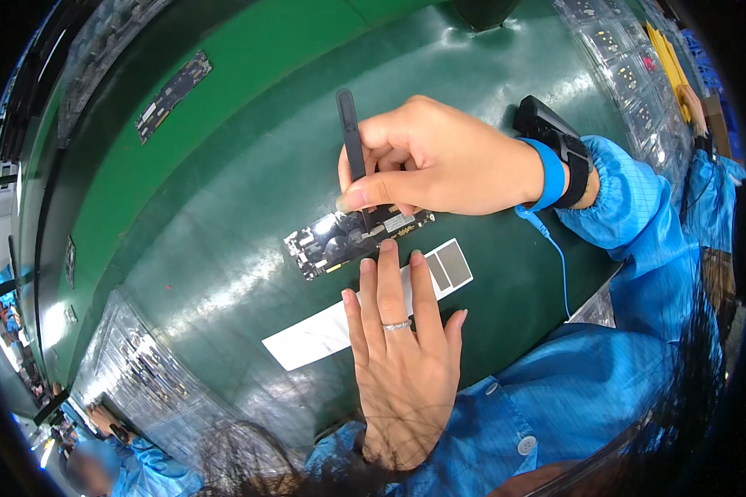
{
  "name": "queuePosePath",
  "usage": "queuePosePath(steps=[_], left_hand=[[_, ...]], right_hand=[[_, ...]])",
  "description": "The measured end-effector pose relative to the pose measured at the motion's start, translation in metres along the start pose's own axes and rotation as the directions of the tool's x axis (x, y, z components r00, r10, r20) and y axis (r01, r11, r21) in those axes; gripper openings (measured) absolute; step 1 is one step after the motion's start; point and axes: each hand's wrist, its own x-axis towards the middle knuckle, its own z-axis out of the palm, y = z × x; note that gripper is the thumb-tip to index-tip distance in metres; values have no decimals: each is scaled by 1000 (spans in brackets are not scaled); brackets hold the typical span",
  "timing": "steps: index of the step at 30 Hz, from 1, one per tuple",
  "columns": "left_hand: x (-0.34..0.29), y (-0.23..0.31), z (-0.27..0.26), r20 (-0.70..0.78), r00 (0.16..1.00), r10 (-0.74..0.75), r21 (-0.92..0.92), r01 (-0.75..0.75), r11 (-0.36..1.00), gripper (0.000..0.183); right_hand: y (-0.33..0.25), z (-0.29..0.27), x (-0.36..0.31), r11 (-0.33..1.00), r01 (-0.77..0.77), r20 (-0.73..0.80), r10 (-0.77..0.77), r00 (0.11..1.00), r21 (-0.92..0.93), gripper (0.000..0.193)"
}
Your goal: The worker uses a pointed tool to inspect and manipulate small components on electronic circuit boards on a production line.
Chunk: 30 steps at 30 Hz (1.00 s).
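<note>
A dark circuit board (311,248) with silver and gold parts lies on the green mat (249,174). Closed around a pair of black tweezers (350,132), my right hand (448,157) hovers over the board, hiding part of its right half. The tweezers' tips are down at the board; whether they pinch anything cannot be made out. My left hand (406,356) lies flat, fingers spread, across a white strip (302,341) bearing grey rectangular pads (450,267). Its fingertips reach the board's near edge. A blue wrist strap (549,174) with a cord circles my right wrist.
Another circuit board (174,97) is at the upper left on the green surface. Clear trays of parts stand at the lower left (145,373) and upper right (622,83). A black object (543,116) sits beyond my right wrist. Co-workers' hands show at the far right (692,108) and lower left (104,420).
</note>
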Motion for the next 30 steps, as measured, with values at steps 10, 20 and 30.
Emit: queuePosePath(steps=[10, 20, 30], left_hand=[[2, -3, -3, 2, 1000, -25, -19, 25, 999, 80], [5, 0, -2, -8, 1000, -30, -43, 29, 999, 78], [16, 0, -4, -66, 998, -14, -65, 10, 998, 74]], right_hand=[[-3, 4, 3, 999, -43, -25, 43, 999, 27, 28], [0, 3, 4, 1000, -29, -32, 29, 999, 1, 29], [-10, -7, 19, 990, -142, 48, 143, 989, -16, 23]])
